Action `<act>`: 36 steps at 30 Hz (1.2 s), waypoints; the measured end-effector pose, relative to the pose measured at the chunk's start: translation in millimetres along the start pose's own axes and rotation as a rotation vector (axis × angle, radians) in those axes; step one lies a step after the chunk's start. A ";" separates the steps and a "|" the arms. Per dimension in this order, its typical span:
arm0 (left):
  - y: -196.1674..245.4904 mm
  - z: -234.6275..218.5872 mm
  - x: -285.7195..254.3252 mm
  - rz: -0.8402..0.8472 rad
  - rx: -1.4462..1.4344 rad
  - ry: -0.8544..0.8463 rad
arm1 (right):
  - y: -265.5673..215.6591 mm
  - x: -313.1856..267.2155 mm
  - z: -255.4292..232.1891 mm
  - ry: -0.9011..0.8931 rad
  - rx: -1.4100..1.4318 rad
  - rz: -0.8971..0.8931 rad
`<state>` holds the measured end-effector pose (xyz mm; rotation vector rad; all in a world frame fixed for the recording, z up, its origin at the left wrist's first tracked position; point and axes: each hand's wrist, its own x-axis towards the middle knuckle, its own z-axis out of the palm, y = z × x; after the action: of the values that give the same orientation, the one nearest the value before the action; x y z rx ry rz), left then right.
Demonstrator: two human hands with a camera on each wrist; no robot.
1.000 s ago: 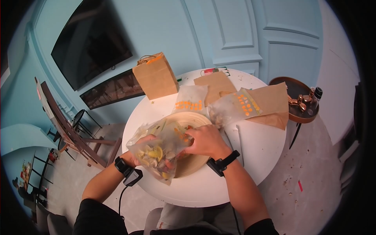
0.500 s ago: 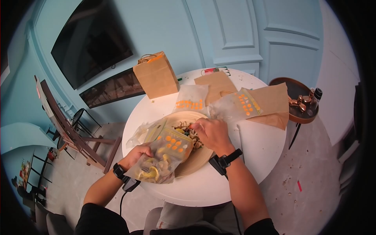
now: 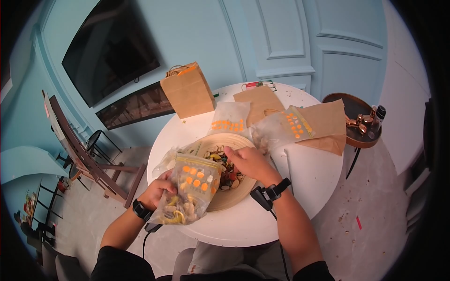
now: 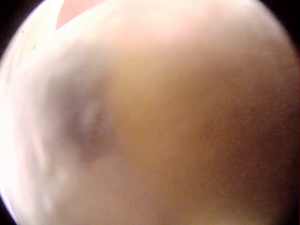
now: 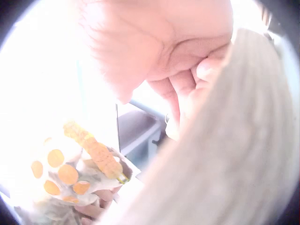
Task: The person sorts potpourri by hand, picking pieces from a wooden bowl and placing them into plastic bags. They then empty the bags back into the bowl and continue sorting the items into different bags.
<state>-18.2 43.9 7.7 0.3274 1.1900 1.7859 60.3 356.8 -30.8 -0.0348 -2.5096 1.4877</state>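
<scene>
In the head view, my left hand [image 3: 161, 188] grips the side of a clear zip bag [image 3: 197, 180] with orange dots and yellow pieces inside. The bag leans over the left part of a round wooden plate [image 3: 222, 203]. A heap of mixed dried pieces [image 3: 230, 181] lies on that plate. My right hand [image 3: 253, 164] is over the plate's right side, apart from the bag, its thumb toward the heap. In the right wrist view, the fingers of that hand [image 5: 180, 89] hang loosely bent beside a pale rim [image 5: 225, 140]. The left wrist view is blurred.
Behind the plate stand a paper bag [image 3: 187, 91] and flat-lying bags, one frosted [image 3: 229, 117], another dotted [image 3: 286, 126] on brown paper [image 3: 328, 124]. Another clear bag [image 3: 166, 161] lies left of the plate. A side table [image 3: 361, 136] holds copper-coloured figures and a bottle.
My right hand has let go of the dotted bag and moved right. The bag, in my left hand, has turned more upright and shifted off the heap, which now shows.
</scene>
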 end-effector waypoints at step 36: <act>-28.3 70.3 -46.3 0.200 0.749 0.074 | -5.3 -3.1 -2.6 -0.255 0.922 0.084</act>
<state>67.4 50.0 30.9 0.8375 1.9111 1.4548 64.3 356.0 -25.5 0.2130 -1.7402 2.6573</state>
